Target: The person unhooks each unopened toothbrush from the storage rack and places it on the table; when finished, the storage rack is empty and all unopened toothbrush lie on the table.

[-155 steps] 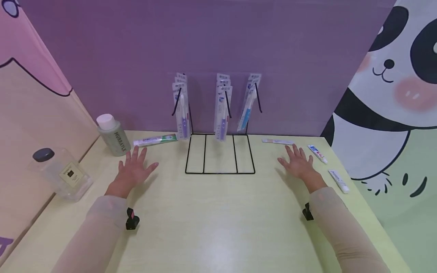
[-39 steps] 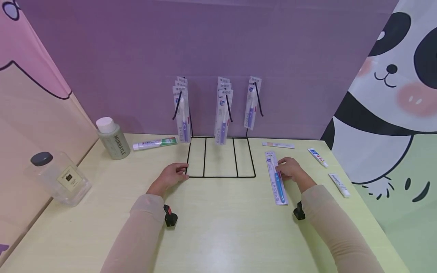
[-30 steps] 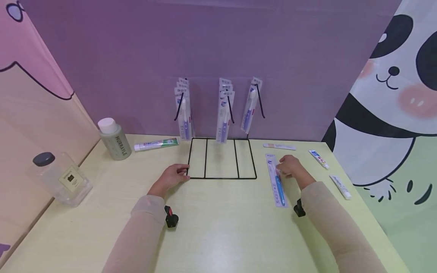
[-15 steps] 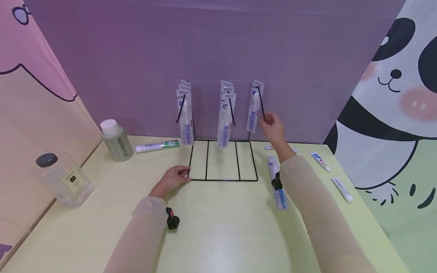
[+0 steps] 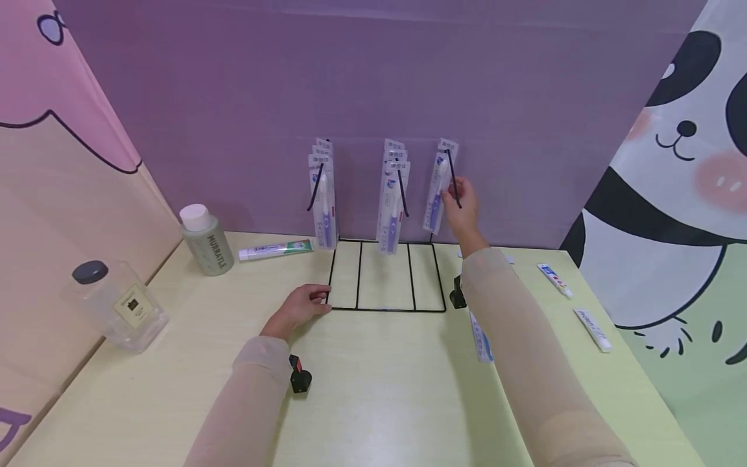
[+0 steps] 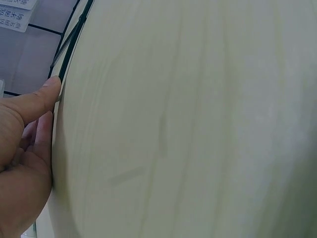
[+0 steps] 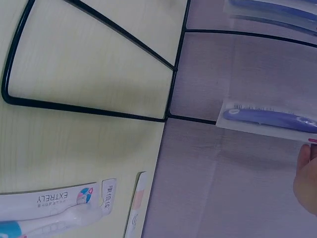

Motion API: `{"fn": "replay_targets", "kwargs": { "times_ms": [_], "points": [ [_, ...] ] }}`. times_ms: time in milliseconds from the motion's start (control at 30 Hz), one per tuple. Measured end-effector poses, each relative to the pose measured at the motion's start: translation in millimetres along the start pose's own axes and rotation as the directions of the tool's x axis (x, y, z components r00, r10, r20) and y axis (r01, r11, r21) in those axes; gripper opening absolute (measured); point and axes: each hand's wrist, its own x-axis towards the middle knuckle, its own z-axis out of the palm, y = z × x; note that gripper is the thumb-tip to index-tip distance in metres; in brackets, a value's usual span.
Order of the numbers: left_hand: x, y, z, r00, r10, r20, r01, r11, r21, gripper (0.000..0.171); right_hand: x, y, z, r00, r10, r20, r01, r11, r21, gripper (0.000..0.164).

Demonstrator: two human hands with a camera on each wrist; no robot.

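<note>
My left hand (image 5: 297,310) pinches the left front part of a black wire rack (image 5: 403,311) between thumb and fingers; the left wrist view shows the thumb (image 6: 44,94) on the wire. My right hand (image 5: 465,211) is raised to the rack's right hook, its fingers pinching the side edge of a packaged purple toothbrush (image 5: 435,188) hanging there. In the right wrist view that toothbrush (image 7: 270,119) is tilted, with fingertips at its edge. Beneath my right forearm a packaged blue toothbrush (image 5: 482,340) lies on the table, partly hidden.
Packaged toothbrushes hang in stacks on the left hook (image 5: 324,207) and middle hook (image 5: 392,207). A toothpaste tube (image 5: 275,250), a grey-green bottle (image 5: 207,243) and a clear bottle (image 5: 125,311) stand or lie left. Two small tubes, one red-and-blue (image 5: 554,280), one white (image 5: 592,330), lie right.
The blue toothbrush went from the right hook to the table. My right hand then left it and rose to the purple toothbrush, now tilted. My left hand moved to the rack and stayed.
</note>
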Motion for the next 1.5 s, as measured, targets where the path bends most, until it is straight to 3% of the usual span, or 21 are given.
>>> {"fn": "replay_targets", "kwargs": {
  "times_ms": [133,367,567,667,733,800,900,1133,1233,1333,1500],
  "points": [
    [0.4,0.7,-0.3,1.000,0.011,0.007,-0.011,1.000,0.006,0.044,1.8,2.2,-0.3,1.000,-0.005,-0.010,0.005,1.000,0.018,0.025],
    [0.5,2.2,-3.0,1.000,0.021,0.012,-0.021,1.000,0.013,0.045,4.8,0.3,-12.9,0.998,-0.060,-0.018,0.062,0.987,0.145,0.033],
    [1.4,3.2,-5.5,1.000,0.021,0.009,-0.021,1.000,0.017,0.045,4.8,-6.3,-45.0,1.000,0.011,-0.021,-0.005,0.965,0.261,0.034],
    [1.8,4.0,-5.6,1.000,0.021,0.006,-0.021,1.000,0.013,0.045,-1.7,0.5,-68.7,0.998,0.045,0.044,-0.055,0.959,0.279,0.036],
    [1.1,4.7,-5.4,1.000,0.022,0.012,-0.022,1.000,0.010,0.045,-9.0,8.4,-86.0,0.987,0.102,0.124,-0.128,0.967,0.222,0.039],
    [0.9,4.8,-5.4,1.000,0.023,0.013,-0.023,1.000,0.010,0.045,-18.9,17.4,-103.4,0.958,0.177,0.224,-0.209,0.969,0.132,0.042],
    [0.4,6.4,-7.1,0.999,0.030,0.016,-0.031,0.999,0.012,0.045,-34.2,32.6,-128.3,0.882,0.309,0.357,-0.327,0.945,-0.010,0.047],
    [0.9,7.5,-7.9,1.000,0.017,0.019,-0.017,1.000,0.025,0.046,-68.8,77.2,-171.0,0.660,0.558,0.503,-0.568,0.809,-0.152,0.059],
    [1.0,5.7,-6.2,1.000,0.007,0.014,-0.007,1.000,0.019,0.045,-82.4,91.8,-178.8,0.582,0.612,0.536,-0.633,0.754,-0.174,0.062],
    [1.5,2.9,-4.2,1.000,0.013,0.019,-0.013,1.000,0.006,0.045,-91.6,102.7,-181.8,0.553,0.646,0.526,-0.657,0.726,-0.202,0.062],
    [1.7,-0.3,-1.8,0.999,0.005,0.031,-0.005,1.000,-0.013,0.046,-97.4,113.7,-181.2,0.578,0.676,0.457,-0.638,0.724,-0.263,0.058]
  ]
}}
